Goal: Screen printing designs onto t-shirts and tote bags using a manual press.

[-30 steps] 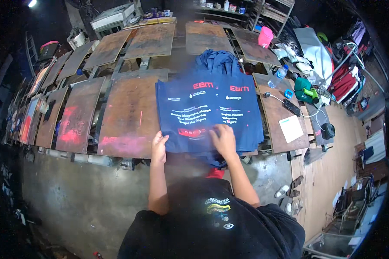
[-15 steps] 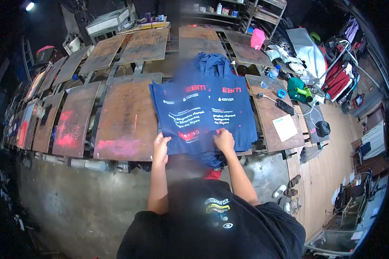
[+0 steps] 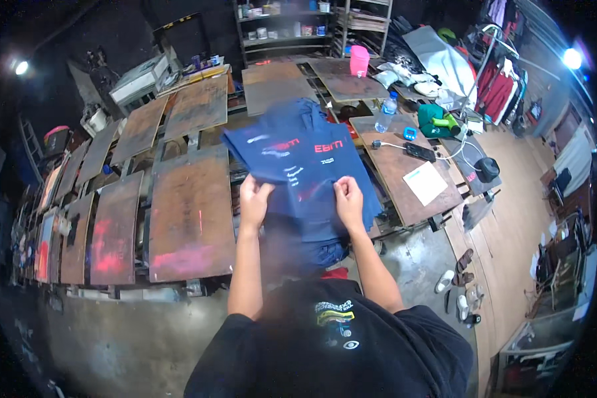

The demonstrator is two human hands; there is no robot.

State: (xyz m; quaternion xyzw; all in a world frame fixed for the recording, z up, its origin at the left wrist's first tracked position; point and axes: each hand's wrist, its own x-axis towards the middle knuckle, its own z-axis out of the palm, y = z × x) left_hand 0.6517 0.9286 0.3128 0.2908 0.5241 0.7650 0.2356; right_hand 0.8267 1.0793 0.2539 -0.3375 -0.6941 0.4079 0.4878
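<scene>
A navy blue tote bag (image 3: pixel 315 174) with red and white print is held up in front of me, its upper left corner bent over. My left hand (image 3: pixel 254 202) pinches its left edge, thumb against fingers. The right hand (image 3: pixel 348 199) grips the cloth lower right of the print, fingers closed. More navy cloth (image 3: pixel 325 253) hangs bunched below the bag, and loose loops of it show beyond the top edge. A blurred vertical band hides part of the bag's middle.
Brown work boards (image 3: pixel 192 215) stand in rows to the left, some stained pink. On the right board lie a paper sheet (image 3: pixel 425 184), a power strip (image 3: pixel 419 152) and a water bottle (image 3: pixel 387 111). A pink bucket (image 3: pixel 359 61) stands farther back; shoes (image 3: pixel 464 259) lie on the floor.
The bag's upper left part has folded over and the print has skewed. My left hand has risen slightly along its left edge. The view has shifted, showing more of the back shelves.
</scene>
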